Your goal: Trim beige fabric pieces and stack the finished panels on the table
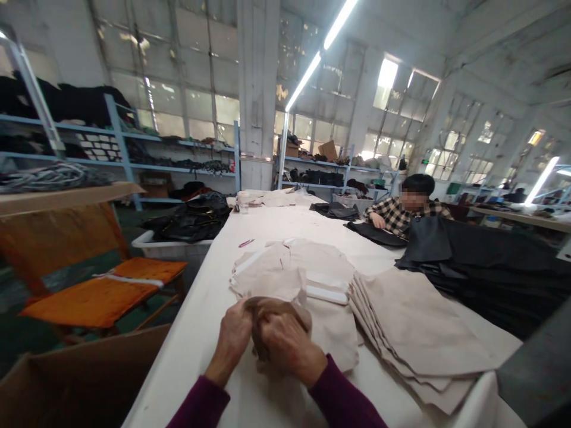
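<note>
My left hand (pixel 231 340) and my right hand (pixel 288 351) grip a bunched piece of brown-tan fabric (pixel 277 315) low over the white-covered cutting table (pixel 196 356), with purple sleeves at both wrists. Just beyond my hands lies a loose heap of beige cloth pieces (pixel 289 267) with white strips (pixel 326 293) on it. A fanned stack of beige cut panels (pixel 414 327) sits to the right of my right hand, apart from it. A pink marker (pixel 246 243) lies farther up the table.
A co-worker in a checked shirt (pixel 401 215) sits across the table beside a large pile of black fabric (pixel 477 267). An open cardboard box (pixel 75 386) stands at the lower left, near an orange padded chair (pixel 102 292). A white bin (pixel 169 246) and loaded shelves stand behind.
</note>
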The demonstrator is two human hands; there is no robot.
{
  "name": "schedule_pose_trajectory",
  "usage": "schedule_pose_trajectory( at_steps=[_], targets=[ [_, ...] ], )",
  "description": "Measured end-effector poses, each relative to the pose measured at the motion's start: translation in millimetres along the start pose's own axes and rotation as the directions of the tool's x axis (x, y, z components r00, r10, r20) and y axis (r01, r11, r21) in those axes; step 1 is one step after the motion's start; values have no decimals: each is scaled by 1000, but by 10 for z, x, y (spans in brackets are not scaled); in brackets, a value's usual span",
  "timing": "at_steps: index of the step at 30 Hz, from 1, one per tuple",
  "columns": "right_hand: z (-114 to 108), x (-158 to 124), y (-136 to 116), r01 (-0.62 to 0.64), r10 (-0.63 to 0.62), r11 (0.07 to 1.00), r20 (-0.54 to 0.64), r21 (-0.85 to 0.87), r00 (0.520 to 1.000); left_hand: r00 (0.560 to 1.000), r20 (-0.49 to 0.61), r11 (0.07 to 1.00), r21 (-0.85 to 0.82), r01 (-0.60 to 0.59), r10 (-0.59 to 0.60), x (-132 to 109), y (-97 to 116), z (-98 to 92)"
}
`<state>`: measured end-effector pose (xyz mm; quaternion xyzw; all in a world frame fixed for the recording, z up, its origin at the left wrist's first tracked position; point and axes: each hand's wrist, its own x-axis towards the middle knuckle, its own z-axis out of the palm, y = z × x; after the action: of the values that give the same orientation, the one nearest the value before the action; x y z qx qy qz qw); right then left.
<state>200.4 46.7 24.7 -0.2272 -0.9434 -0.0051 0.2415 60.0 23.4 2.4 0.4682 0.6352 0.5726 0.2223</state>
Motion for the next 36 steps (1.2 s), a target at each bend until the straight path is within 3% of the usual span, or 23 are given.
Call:
schedule_pose_trajectory(
  at_steps=[1,3,5,7,8,10,13,17,20,22,24,26,29,31,36],
  targets=[
    [-3,17,-36,76,-76,997,-8,-14,997,994,0,985,-134,105,-106,55,-22,-68],
    [-11,41,-68,154,-160,987,-147,-52,976,960,44,878,-393,272,-278,128,-62,-161],
    [2,68,-25,61,-73,997,-374,-43,925,918,97,729,-577,367,-385,161,-83,-200],
    [50,111,87,-93,129,991,-511,96,850,894,128,593,-707,386,-429,162,-74,-201],
    [82,136,159,-145,240,964,-504,221,830,896,132,565,-734,376,-424,153,-57,-194],
    [143,177,301,-167,404,820,-347,548,846,897,212,526,-748,404,-387,115,-2,-174],
    [169,201,426,-137,387,464,-61,875,920,870,405,480,-726,492,-280,31,102,-150],
    [116,211,376,-68,381,179,-6,982,925,894,428,495,-752,435,-135,-48,173,-153],
    [86,251,311,-5,455,-29,17,1000,891,883,433,488,-740,463,-182,-39,160,-185],
    [74,278,306,-8,460,-98,53,995,886,892,409,495,-744,449,-194,-13,151,-196],
    [61,284,326,-40,431,-70,67,997,900,932,335,549,-757,355,-141,14,151,-182],
    [48,262,347,-57,433,100,8,993,901,968,231,622,-746,239,-94,29,153,-146],
    [40,199,325,-69,490,379,-137,923,861,979,111,678,-708,197,-169,33,139,-93],
    [45,174,274,-98,528,469,-190,878,828,970,106,675,-701,230,-220,33,129,-82],
    [33,226,195,-152,471,545,-150,825,869,962,220,597,-754,272,-160,3,231,-132]
  ],
)
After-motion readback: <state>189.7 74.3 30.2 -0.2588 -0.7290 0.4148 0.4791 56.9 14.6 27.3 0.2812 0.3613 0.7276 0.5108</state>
